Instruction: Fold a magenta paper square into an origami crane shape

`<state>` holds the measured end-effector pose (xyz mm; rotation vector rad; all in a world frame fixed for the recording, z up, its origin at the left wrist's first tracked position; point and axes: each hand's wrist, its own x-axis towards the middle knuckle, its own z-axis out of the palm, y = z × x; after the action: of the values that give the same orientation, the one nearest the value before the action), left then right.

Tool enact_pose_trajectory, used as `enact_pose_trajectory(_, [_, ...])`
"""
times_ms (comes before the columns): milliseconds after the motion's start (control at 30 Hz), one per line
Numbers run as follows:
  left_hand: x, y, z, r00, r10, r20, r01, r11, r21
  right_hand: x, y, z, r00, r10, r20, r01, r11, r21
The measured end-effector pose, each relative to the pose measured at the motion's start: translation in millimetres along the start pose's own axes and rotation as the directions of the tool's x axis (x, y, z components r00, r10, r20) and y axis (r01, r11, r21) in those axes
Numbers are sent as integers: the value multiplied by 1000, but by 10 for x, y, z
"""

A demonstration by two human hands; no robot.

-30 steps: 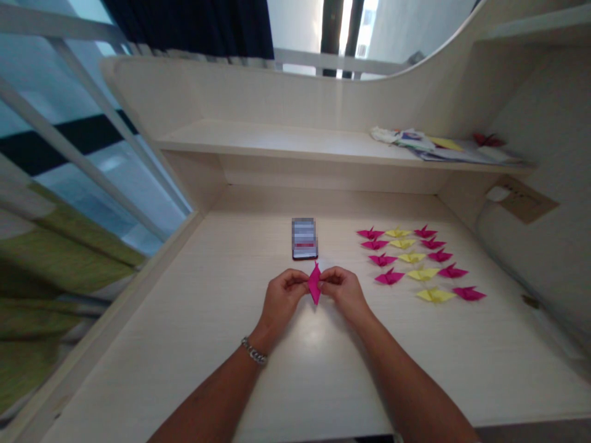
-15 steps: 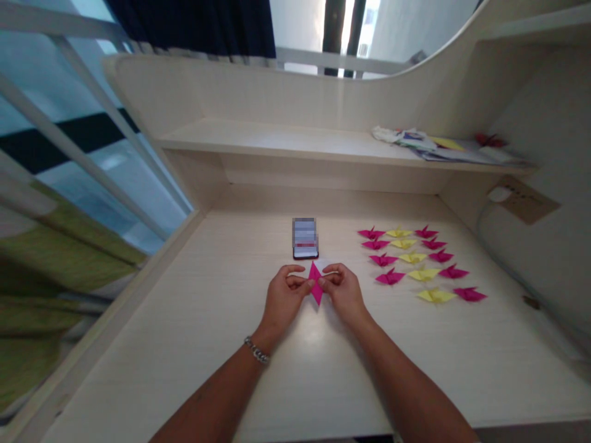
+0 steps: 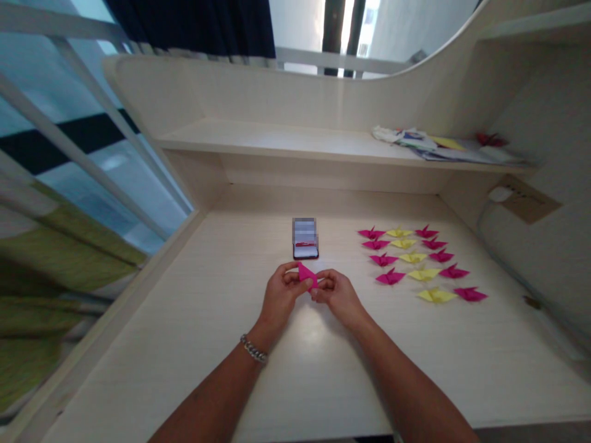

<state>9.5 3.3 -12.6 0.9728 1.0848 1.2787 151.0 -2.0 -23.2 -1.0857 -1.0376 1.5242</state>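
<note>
The left hand pinches a folded pink paper, its thumb lying over the near face, and the right hand has its fingertips closed at the paper's right-hand edge. The paper is just on the near side of the phone, which lies on the desk. A chain bracelet circles the left wrist, nearer the person than the phone. Right of the phone are three columns of folded paper birds: four pink birds, five yellow birds, then five more pink birds. Beyond the phone runs a shelf, with loose papers on it, off to the phone's right.
</note>
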Motion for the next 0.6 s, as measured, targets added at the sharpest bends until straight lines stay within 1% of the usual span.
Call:
enact_pose_trajectory(100, [-6, 12, 1, 997, -54, 58, 55, 998, -5, -1, -29, -50, 998, 8, 64, -5, 998, -57])
enact_pose_trajectory(200, [-4, 20, -10, 993, -107, 59, 106, 994, 27, 7, -57, -93, 992, 37, 119, -22, 992, -123])
enact_pose_trajectory(300, [-1, 19, -21, 990, -137, 41, 136, 990, 29, 18, -82, -113, 993, 45, 107, -25, 983, -183])
enact_pose_trajectory(367, [-2, 16, -18, 992, -125, 8, 125, 992, 19, 26, -88, -110, 996, 30, 83, -12, 976, -217])
enact_pose_trajectory(467, [-10, 12, 3, 996, -73, -57, 74, 997, 19, 32, -64, -82, 999, -22, 48, 34, 966, -256])
enact_pose_trajectory(533, [-19, 8, 21, 995, -41, -95, 43, 999, 14, 28, -32, -52, 997, -59, 48, 70, 959, -275])
enact_pose_trajectory(600, [-30, 5, 37, 992, -30, -125, 30, 1000, -2, 19, -10, -27, 996, -68, 58, 82, 952, -296])
